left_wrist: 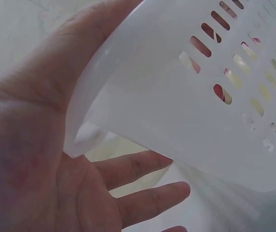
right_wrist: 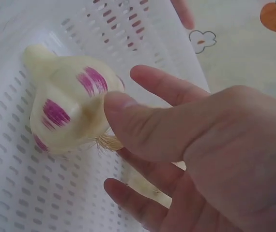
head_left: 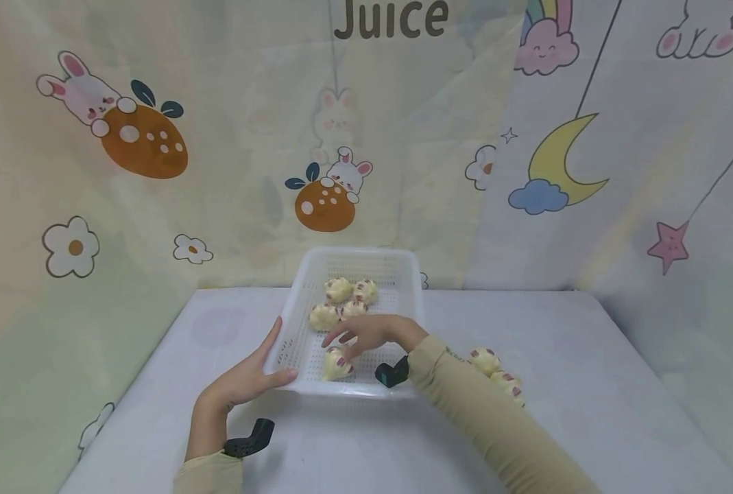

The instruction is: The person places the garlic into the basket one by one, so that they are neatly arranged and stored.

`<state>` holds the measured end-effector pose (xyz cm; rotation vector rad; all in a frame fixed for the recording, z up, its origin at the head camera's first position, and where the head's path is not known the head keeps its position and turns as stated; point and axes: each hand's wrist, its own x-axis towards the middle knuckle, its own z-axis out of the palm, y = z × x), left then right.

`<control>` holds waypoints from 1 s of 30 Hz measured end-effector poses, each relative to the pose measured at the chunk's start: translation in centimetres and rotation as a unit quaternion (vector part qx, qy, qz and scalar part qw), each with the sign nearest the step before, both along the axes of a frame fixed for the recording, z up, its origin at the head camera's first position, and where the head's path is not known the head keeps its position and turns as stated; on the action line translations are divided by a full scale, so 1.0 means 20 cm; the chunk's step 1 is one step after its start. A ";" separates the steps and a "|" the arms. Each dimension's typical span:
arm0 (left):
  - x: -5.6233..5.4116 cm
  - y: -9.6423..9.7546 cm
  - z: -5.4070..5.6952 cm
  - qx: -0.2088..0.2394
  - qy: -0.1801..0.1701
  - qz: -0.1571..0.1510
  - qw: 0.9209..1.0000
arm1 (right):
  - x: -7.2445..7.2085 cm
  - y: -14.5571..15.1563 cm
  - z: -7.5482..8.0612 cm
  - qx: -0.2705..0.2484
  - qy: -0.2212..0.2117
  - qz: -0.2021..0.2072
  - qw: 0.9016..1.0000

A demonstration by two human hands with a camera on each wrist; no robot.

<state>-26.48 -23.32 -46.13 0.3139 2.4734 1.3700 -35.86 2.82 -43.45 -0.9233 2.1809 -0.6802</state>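
Note:
A white perforated plastic basket (head_left: pixel 356 391) holds several garlic bulbs, pale with purple streaks. My left hand (head_left: pixel 245 381) grips its near left corner; in the left wrist view the thumb lies along the rim and the other fingers reach below it. Inside the basket, my right hand (head_left: pixel 372 333) hovers beside the nearest garlic bulb (head_left: pixel 337 363), fingers spread and loosely bent. In the right wrist view the thumb tip overlaps that bulb (right_wrist: pixel 63 104) near its roots; whether it touches, I cannot tell. Farther back sit other garlic bulbs (head_left: pixel 338 290), one partly hidden by the right hand.
More garlic bulbs (head_left: pixel 485 360) lie on the white table (head_left: pixel 588 384) right of the basket, partly hidden by the right sleeve. Behind the table hangs a cloth (head_left: pixel 249 137) printed with rabbits and flowers. Each wrist carries a small black device (head_left: pixel 250 439).

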 end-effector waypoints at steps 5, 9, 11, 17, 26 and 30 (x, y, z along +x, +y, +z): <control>0.00 0.00 0.01 -0.003 0.004 -0.002 1.000 | -0.01 0.00 -0.01 0.007 0.012 0.025 1.000; 0.00 0.00 0.01 -0.009 0.002 -0.001 1.000 | -0.01 -0.01 -0.02 0.026 0.027 0.023 0.999; 0.00 0.00 0.01 -0.011 0.002 0.000 1.000 | -0.01 -0.01 -0.02 0.032 0.029 0.017 0.999; -0.01 0.00 0.00 -0.003 0.004 0.000 1.000 | -0.02 -0.02 -0.03 0.026 0.028 0.027 0.999; -0.02 -0.01 -0.02 -0.002 0.006 0.001 1.000 | -0.01 -0.02 -0.05 0.031 0.026 0.050 0.998; -0.01 -0.01 -0.02 -0.007 0.008 0.000 1.000 | 0.02 -0.02 -0.05 0.049 0.019 0.045 0.998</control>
